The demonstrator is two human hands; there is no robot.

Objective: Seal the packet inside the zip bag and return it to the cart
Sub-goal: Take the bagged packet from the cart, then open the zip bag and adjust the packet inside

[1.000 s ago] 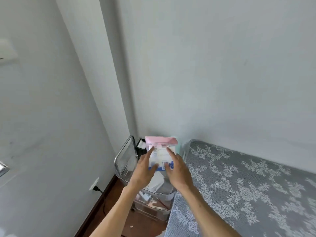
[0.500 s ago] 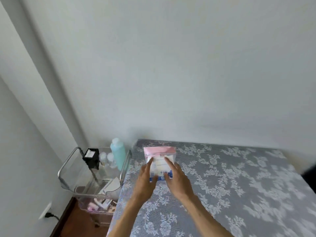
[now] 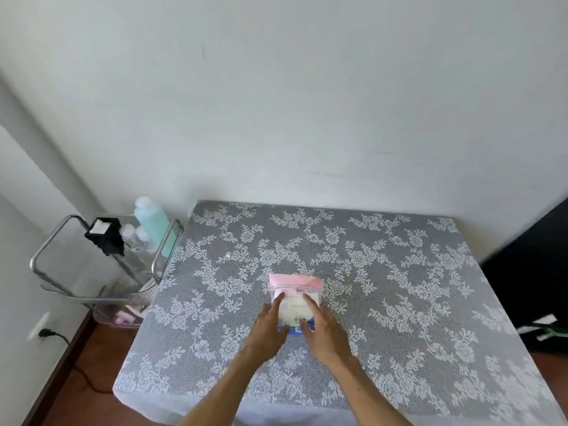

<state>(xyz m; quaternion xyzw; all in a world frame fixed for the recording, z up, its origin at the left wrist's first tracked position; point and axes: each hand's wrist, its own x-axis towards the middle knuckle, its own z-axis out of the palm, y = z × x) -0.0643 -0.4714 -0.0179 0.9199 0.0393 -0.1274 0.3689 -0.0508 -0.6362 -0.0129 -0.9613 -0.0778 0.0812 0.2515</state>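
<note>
1. The zip bag point(image 3: 295, 298) is lying flat on the lace-covered bench point(image 3: 399, 287), near its middle, pink zip strip turned toward the wall; the white-and-blue packet point(image 3: 294, 312) is showing through the clear film.
2. Handling judgement: light, limp and slick; it is best pinched along the pink strip, where the seal needs pressing.
3. The left hand point(image 3: 266, 330) and right hand point(image 3: 322, 332) are reaching forward side by side, palms down, fingers point(image 3: 278, 299) extended and resting on the bag, gripping nothing.
4. The cart point(image 3: 101, 265) is standing at the bench's left edge, well apart from the bag.
</note>
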